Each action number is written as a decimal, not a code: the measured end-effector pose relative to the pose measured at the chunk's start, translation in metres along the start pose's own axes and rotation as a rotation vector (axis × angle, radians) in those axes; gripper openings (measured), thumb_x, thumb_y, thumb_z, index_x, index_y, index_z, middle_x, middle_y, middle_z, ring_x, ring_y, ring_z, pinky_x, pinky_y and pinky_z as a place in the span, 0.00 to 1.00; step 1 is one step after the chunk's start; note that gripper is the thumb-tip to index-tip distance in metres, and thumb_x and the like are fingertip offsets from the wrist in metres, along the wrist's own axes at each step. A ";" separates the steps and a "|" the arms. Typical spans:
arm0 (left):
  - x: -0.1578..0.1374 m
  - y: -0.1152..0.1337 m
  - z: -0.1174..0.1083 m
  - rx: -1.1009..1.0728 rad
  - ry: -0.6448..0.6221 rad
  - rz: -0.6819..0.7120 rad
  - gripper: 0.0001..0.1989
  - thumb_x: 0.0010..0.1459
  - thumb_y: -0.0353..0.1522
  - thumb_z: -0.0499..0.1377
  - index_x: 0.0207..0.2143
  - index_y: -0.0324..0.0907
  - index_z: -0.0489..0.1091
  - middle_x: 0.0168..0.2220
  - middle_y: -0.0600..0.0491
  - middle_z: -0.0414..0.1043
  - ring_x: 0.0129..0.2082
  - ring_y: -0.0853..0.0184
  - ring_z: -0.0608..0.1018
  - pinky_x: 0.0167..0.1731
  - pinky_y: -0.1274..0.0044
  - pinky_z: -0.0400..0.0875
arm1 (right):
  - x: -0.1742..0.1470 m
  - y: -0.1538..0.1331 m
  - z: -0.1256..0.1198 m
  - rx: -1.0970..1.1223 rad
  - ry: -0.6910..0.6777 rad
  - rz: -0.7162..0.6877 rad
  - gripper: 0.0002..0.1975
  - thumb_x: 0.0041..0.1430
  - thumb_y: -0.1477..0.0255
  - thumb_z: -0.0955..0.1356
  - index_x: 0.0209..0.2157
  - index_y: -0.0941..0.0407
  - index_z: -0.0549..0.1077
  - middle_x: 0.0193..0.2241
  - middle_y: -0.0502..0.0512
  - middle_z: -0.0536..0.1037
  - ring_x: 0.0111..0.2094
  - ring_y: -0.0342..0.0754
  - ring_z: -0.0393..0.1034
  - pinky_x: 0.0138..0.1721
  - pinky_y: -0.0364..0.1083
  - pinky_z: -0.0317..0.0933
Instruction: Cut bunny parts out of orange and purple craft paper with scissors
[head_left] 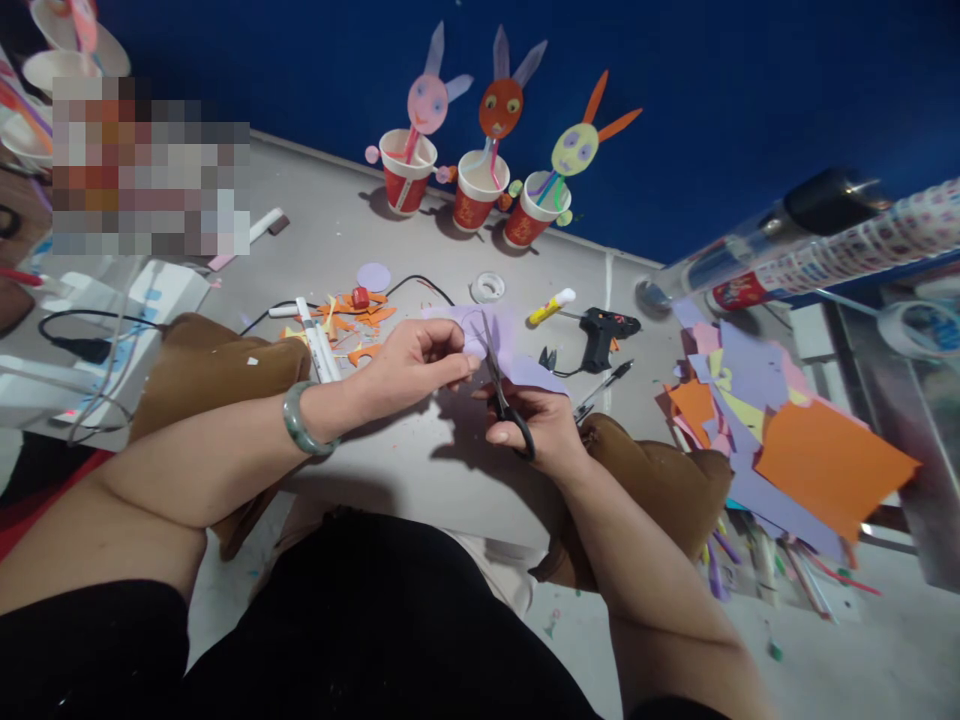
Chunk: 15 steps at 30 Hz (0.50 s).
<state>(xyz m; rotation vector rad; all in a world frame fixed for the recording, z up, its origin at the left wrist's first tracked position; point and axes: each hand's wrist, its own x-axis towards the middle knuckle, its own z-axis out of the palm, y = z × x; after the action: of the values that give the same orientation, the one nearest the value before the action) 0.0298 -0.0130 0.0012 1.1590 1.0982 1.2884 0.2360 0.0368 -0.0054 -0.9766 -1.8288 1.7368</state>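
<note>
My left hand point(431, 360) pinches the edge of a sheet of purple paper point(521, 350) above the table. In my right hand point(544, 425) is a pair of black-handled scissors point(495, 375), fingers and thumb at the handles. The scissors' blades point away from me, apart at the tips, and lie over the paper near my left fingertips. A curved line shows faintly on the paper by the blades. Part of the sheet reaches right, over my right hand. A purple paper circle point(373, 277) lies farther back on the table.
Behind stand three red paper cups point(405, 195) with paper rabbit figures. A black glue gun point(604, 335), a yellow glue stick point(551, 307) and a tape roll point(489, 287) lie beyond my hands. Orange scraps point(375, 315) and markers point(319, 340) are left; coloured paper point(832, 460) is piled right.
</note>
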 end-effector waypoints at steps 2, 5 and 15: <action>-0.001 0.001 0.000 -0.009 0.000 0.002 0.13 0.57 0.34 0.66 0.24 0.39 0.68 0.21 0.55 0.72 0.21 0.75 0.70 0.22 0.82 0.64 | 0.000 0.000 0.000 0.001 -0.001 -0.001 0.34 0.33 0.42 0.80 0.31 0.58 0.82 0.20 0.48 0.69 0.22 0.41 0.60 0.25 0.44 0.55; -0.001 0.001 0.001 -0.010 0.005 -0.002 0.12 0.57 0.34 0.66 0.24 0.39 0.68 0.22 0.55 0.72 0.21 0.75 0.71 0.22 0.81 0.64 | 0.001 0.000 0.000 0.005 0.010 0.013 0.34 0.31 0.43 0.81 0.31 0.58 0.81 0.20 0.48 0.70 0.22 0.42 0.61 0.25 0.44 0.56; 0.001 0.002 0.001 0.058 -0.006 0.018 0.11 0.56 0.33 0.64 0.23 0.39 0.69 0.21 0.55 0.70 0.21 0.75 0.69 0.21 0.81 0.62 | 0.001 0.004 -0.002 0.023 -0.014 0.055 0.34 0.31 0.46 0.82 0.33 0.59 0.81 0.21 0.49 0.72 0.23 0.43 0.64 0.26 0.44 0.59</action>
<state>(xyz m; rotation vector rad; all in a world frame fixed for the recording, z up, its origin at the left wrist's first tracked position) 0.0303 -0.0125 0.0038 1.2174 1.1292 1.2740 0.2377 0.0387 -0.0094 -1.0168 -1.8029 1.7975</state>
